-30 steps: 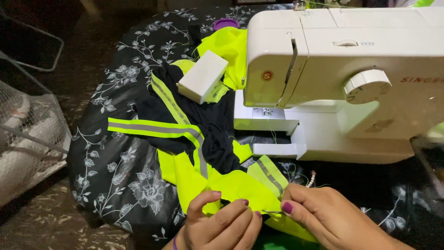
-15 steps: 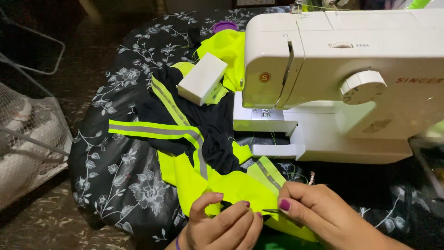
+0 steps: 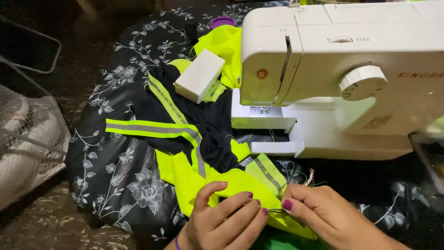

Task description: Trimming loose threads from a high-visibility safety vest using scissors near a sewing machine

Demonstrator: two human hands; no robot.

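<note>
A neon yellow and black garment with grey reflective stripes lies spread on a black floral cloth. My left hand pinches the garment's near yellow edge at the bottom of the view. My right hand sits just to its right, fingertips pressed on the same edge, holding a thin metal tool against the fabric. Behind the hands stands a white sewing machine. A white rectangular box rests on the garment, left of the machine.
A purple round lid lies at the far edge of the cloth. A wire mesh basket with pale contents stands on the left. The floor around is dark and patterned.
Both hands stay on the yellow edge; the fingers have shifted slightly along the fabric. The garment and machine have not moved.
</note>
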